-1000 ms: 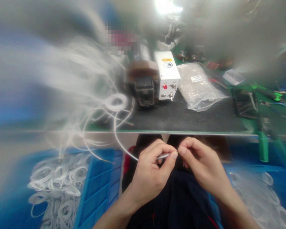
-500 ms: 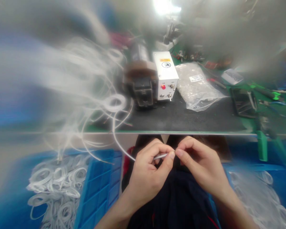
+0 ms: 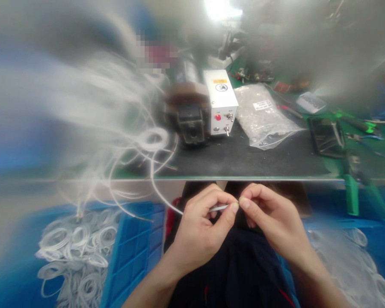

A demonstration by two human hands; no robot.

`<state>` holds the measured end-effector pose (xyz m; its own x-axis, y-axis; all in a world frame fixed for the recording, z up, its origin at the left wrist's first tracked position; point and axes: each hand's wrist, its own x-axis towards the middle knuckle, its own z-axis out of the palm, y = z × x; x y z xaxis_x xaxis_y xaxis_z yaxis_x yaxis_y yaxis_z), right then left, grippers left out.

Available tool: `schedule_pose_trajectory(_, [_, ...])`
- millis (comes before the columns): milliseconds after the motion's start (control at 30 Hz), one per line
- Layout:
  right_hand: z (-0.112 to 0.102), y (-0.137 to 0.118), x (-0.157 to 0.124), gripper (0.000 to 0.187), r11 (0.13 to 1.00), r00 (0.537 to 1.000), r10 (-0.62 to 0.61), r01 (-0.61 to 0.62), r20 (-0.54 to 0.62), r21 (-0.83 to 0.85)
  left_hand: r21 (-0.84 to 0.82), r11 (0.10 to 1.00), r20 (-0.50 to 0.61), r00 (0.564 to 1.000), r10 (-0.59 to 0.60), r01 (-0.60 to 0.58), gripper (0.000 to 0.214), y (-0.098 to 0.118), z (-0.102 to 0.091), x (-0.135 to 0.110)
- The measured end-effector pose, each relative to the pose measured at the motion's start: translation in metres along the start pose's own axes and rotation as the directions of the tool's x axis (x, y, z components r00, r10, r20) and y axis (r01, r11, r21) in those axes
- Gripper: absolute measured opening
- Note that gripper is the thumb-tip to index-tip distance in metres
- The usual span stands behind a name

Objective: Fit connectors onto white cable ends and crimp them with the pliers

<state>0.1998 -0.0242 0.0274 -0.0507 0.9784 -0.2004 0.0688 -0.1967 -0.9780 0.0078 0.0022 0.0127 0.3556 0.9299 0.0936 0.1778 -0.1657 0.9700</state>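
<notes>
My left hand (image 3: pixel 202 226) pinches the end of a thin white wire (image 3: pixel 158 188) between thumb and forefinger, just below the bench edge and over my dark lap. The wire runs up and left to a tangle of white wires on the bench. My right hand (image 3: pixel 272 222) is closed in a pinch at the wire's tip, fingertips touching those of the left hand. What the right fingers grip is too small to make out.
A white control box (image 3: pixel 220 102) with a red button stands beside a dark machine (image 3: pixel 190 117) on the black mat. A clear plastic bag (image 3: pixel 265 115) lies right of it. Blue crates (image 3: pixel 131 252) with coiled white wires (image 3: pixel 73 248) sit at lower left and lower right.
Both hands stay pinched together at the wire tip, shifting only slightly. The view has drifted a little.
</notes>
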Motion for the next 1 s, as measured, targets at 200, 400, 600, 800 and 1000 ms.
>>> schedule_pose_trajectory(200, [-0.004, 0.001, 0.002, 0.024, 0.992, 0.995, 0.086, -0.091, 0.053, 0.086, -0.041, 0.998, 0.012, 0.999, -0.045, 0.045, 0.014, 0.004, -0.001, 0.005])
schedule_pose_trajectory(400, [-0.007, 0.001, 0.003, 0.023, 0.994, 0.998, 0.049, -0.052, 0.025, 0.094, -0.096, 0.989, 0.006, 0.993, -0.116, 0.116, 0.016, 0.005, 0.001, 0.007])
schedule_pose_trajectory(600, [-0.003, -0.003, 0.002, 0.017, 0.999, 1.000, 0.018, -0.018, -0.012, 0.035, -0.092, 0.986, -0.003, 0.990, -0.143, 0.142, 0.017, 0.003, 0.001, 0.006])
schedule_pose_trajectory(800, [-0.007, 0.002, 0.004, 0.020, 0.978, 0.989, 0.096, -0.115, 0.115, 0.173, -0.076, 0.991, 0.045, 0.994, -0.103, 0.107, 0.016, 0.005, -0.001, 0.006])
schedule_pose_trajectory(1000, [0.006, 0.005, -0.001, 0.015, 0.932, 0.958, -0.216, 0.145, -0.189, -0.332, 0.110, 0.994, -0.069, 0.997, 0.025, -0.018, 0.011, 0.006, 0.010, 0.008])
